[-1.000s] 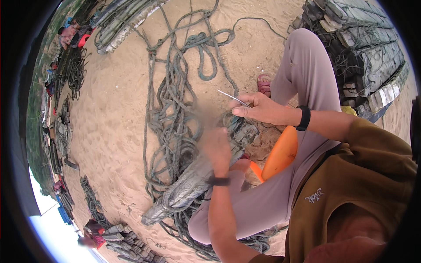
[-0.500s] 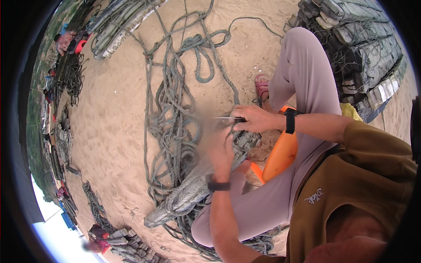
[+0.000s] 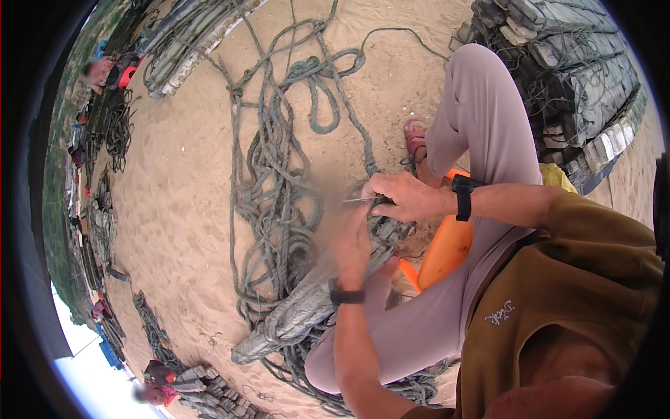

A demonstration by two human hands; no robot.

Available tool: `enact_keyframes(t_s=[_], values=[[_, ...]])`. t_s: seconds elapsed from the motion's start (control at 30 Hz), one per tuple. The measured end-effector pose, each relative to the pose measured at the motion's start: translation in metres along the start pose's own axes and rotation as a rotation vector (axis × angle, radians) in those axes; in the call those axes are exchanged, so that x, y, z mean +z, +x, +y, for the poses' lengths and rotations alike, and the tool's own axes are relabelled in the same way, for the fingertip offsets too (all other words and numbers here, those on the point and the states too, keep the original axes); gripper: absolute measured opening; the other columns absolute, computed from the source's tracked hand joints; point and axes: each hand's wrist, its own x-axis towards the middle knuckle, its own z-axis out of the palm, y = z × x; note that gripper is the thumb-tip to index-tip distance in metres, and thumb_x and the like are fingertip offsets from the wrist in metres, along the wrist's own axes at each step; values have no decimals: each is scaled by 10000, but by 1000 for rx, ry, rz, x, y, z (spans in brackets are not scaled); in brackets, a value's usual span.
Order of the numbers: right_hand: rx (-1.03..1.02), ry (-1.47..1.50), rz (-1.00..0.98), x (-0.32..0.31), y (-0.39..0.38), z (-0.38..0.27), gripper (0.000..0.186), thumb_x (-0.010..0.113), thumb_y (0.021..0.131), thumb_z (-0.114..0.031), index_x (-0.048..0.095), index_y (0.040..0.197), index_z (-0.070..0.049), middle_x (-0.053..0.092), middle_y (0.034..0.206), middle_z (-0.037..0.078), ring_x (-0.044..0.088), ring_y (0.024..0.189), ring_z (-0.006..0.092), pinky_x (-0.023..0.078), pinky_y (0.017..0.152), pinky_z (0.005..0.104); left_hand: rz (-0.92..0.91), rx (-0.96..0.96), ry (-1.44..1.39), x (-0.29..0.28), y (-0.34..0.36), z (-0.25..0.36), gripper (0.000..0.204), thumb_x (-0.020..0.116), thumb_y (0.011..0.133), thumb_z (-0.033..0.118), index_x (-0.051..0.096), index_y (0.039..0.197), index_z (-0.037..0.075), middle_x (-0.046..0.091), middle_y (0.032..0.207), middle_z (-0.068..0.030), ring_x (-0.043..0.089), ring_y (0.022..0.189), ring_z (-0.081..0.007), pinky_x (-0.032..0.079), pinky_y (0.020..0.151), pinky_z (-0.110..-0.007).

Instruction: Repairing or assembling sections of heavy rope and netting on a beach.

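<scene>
My right hand [image 3: 408,196] is closed around the dark handle of a knife, its thin blade [image 3: 357,200] pointing left. Close below the blade is my left hand [image 3: 351,241], its fingers partly lost in a blurred patch, so what they grip cannot be made out. A grey-green rope [image 3: 359,129] runs down from the far side to my right hand. Between my legs lies a long grey weathered bundle [image 3: 296,314], with its near right end under my hands. Left of my hands, a tangle of thick ropes [image 3: 272,174] lies on the sand.
An orange plastic object [image 3: 445,251] sits between my thighs. A stack of grey blocks bound with cord [image 3: 593,91] stands at the far right, near a yellow bag [image 3: 557,177]. More bundles [image 3: 209,391] lie at the lower left. Other people sit along the left side.
My right hand has turned slightly and lowered a little with the knife, bringing the blade closer to my left hand. My left hand has barely moved.
</scene>
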Motion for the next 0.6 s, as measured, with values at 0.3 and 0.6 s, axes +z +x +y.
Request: enact_keyframes(t_s=[0.3,0.6], values=[[16,-13,-21,0,-1,-2,290,673,782,-116,501,1011,-67,571,881,111,610,721,299,476,610,411,-28,-199,77,2,-5,-4,153,583,905,101,643,1005,2,615,885,-168,594,811,-314,469,736,-383],[-104,-53,3,3,-4,-3,272,700,776,-81,496,956,-80,528,903,64,598,678,260,479,547,361,-13,-103,286,6,-13,1,177,527,924,139,619,908,-12,595,857,-197,569,777,-390,442,688,-458]])
